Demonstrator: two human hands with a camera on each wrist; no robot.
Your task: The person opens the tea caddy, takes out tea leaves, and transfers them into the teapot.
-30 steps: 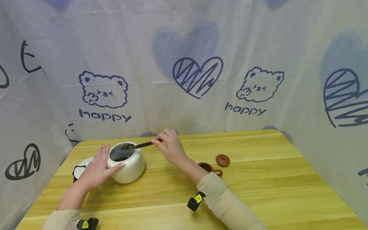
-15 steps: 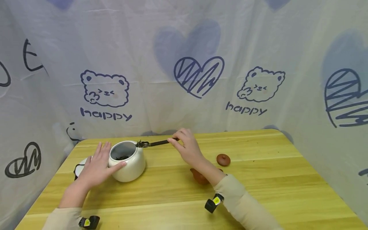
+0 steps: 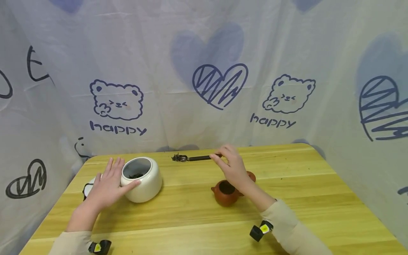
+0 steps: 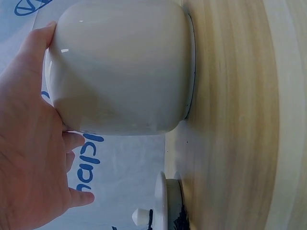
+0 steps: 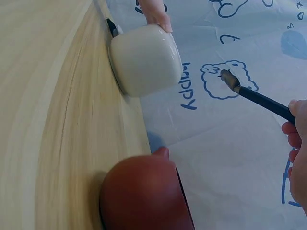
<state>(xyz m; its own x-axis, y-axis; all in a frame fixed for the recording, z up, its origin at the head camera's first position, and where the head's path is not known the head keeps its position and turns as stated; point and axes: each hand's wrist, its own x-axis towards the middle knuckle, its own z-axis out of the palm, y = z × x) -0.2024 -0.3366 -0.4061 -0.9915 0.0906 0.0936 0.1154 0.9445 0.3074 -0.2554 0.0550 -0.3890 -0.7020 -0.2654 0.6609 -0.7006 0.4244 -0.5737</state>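
Observation:
My left hand (image 3: 109, 186) rests against the side of a white ceramic jar (image 3: 145, 186), thumb across its near side and fingers straight along its left. Dark dried tea leaves (image 3: 136, 175) lie inside the jar. My right hand (image 3: 234, 168) pinches the dark handle of a tea scoop (image 3: 199, 158), held nearly level above the table. Its metal head carries a small heap of tea leaves (image 3: 176, 157), pointing left. Below the right hand stands a reddish-brown clay teapot (image 3: 225, 196) without its lid, mouth facing up.
The teapot's clay lid (image 3: 251, 176) lies behind the right hand, partly covered by it. Beside the left hand is a white jar lid (image 4: 165, 203) with a knob and dark cord. A printed cloth (image 3: 204, 124) hangs behind the wooden table (image 3: 188, 233).
My right hand has carried the loaded tea scoop out of the jar and rightward, towards the space above the teapot. My left hand has stayed on the jar.

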